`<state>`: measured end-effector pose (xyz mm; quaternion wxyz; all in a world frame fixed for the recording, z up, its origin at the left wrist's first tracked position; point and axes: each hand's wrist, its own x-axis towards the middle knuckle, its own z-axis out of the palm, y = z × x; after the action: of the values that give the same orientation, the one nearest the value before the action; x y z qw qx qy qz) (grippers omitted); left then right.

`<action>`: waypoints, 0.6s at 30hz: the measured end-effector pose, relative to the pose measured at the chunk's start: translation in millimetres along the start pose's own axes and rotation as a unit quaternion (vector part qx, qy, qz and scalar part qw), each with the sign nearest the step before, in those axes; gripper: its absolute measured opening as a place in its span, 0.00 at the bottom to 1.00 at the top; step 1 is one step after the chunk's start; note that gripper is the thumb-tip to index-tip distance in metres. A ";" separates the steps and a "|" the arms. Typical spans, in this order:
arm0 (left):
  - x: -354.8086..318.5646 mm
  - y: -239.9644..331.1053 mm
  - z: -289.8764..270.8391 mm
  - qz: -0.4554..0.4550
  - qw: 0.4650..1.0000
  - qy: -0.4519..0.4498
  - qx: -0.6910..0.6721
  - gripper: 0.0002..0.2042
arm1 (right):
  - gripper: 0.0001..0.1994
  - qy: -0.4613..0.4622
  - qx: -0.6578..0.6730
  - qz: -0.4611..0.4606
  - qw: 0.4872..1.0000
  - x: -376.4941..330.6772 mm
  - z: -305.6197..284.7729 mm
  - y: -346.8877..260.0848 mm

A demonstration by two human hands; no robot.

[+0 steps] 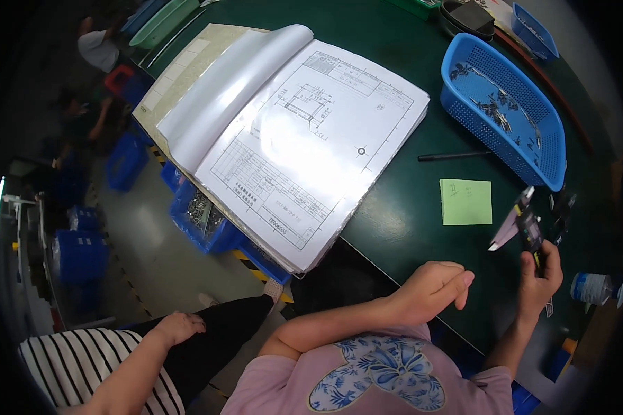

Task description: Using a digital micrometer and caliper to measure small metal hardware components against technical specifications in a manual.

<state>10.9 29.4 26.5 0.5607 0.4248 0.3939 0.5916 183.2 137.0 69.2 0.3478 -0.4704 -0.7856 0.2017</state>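
Note:
Digital calipers (pixel 530 234) are held in my right hand (pixel 543 277) over the right side of the green table, their metal jaws pointing up and to the left. The thumb and fingers grip the dark body. My left hand (pixel 432 289) is curled closed above the table's near edge, fingers pressed together; whatever it may hold is hidden. Just beyond the hands lies a light green sticky-note pad (pixel 466 202) with faint handwriting. A black pen (pixel 454 156) rests behind the pad. To the left, a thick binder of technical drawings (pixel 304 145) is spread open, glare across its page.
A blue perforated basket (pixel 561 155) with small metal pieces stands at the far right. A plastic bottle (pixel 591 288) lies right of my right hand. Blue bins (pixel 204 221) of metal parts sit below the binder. A person in a striped top (pixel 104 370) sits to my left.

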 end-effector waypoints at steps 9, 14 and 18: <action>-11.5 -7.0 -18.7 -0.098 0.987 0.055 -0.117 0.13 | 0.15 -0.042 0.039 -0.010 0.998 -11.5 -2.9 13.8; -5.7 -16.5 -15.0 -0.055 0.961 0.088 -0.256 0.15 | 0.15 -0.054 0.013 -0.053 0.997 -19.8 6.4 31.2; 10.2 -27.0 -15.0 -0.036 0.886 0.067 -0.457 0.17 | 0.16 -0.151 -0.013 -0.120 0.981 -15.9 23.4 -22.7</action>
<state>5.5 41.4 -3.2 0.6859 0.0668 0.1319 0.7125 157.3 112.5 62.3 0.2409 -0.3414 -0.8822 0.2172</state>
